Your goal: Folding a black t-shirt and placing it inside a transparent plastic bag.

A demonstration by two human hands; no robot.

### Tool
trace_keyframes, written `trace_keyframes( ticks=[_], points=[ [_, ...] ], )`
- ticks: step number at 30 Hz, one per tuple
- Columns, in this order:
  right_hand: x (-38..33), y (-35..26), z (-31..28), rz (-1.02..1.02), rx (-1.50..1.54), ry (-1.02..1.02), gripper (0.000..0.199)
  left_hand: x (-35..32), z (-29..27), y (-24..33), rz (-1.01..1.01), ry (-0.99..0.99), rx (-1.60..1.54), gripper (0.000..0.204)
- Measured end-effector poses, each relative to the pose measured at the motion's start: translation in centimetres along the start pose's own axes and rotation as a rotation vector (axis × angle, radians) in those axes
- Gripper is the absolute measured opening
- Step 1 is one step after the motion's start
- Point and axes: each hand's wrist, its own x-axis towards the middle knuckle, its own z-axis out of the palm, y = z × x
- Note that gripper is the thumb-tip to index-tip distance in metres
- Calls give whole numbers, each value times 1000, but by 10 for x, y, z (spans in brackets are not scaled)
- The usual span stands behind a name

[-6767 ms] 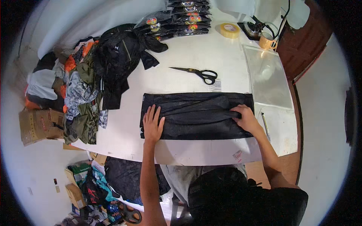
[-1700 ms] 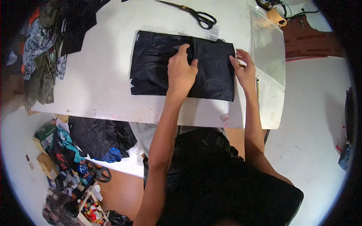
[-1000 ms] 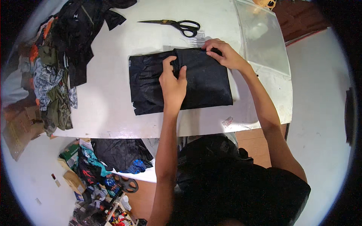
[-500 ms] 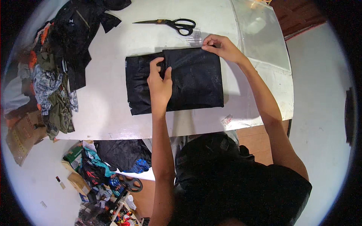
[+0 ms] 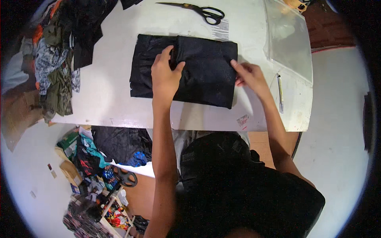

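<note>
Seen from the head camera: a folded black garment (image 5: pixel 198 75) lying flat on the white table (image 5: pixel 111 99), toward the table's middle. Left hand (image 5: pixel 166 75) resting on the garment, left of its middle, fingers (image 5: pixel 168 53) curled and pinching the edge of the upper folded layer, thumb pressed on the cloth beside them. Right hand (image 5: pixel 249 75) at the garment's right edge, fingertips (image 5: pixel 235 63) touching that edge, the palm lying over bare table just beside the garment; whether any cloth is pinched there, cannot tell. Hands well apart, the folded upper layer of the garment lying between them, a single thinner layer sticking out to the left of the left hand. Beyond the garment, black-handled scissors (image 5: pixel 198 10) lying apart from it near the table's far edge. Right of the garment, a clear plastic bag (image 5: pixel 287 39) flat on the table, and a pen (image 5: pixel 280 93) just beside the right wrist. Left of the garment, a heap of mixed clothes (image 5: pixel 59 51) spilling over the table's left end.
</note>
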Motion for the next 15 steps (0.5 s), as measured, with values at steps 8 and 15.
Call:
trace_keyframes(
  ticks=[8, 15],
  points=[
    [0, -4, 19, -163, 67, -26, 49, -7, 9, -1, -143, -59, -267, 47],
    [-17, -32, -62, -143, -68, 137, 37, -22, 35, 74, 7, -76, -117, 36]
  ],
)
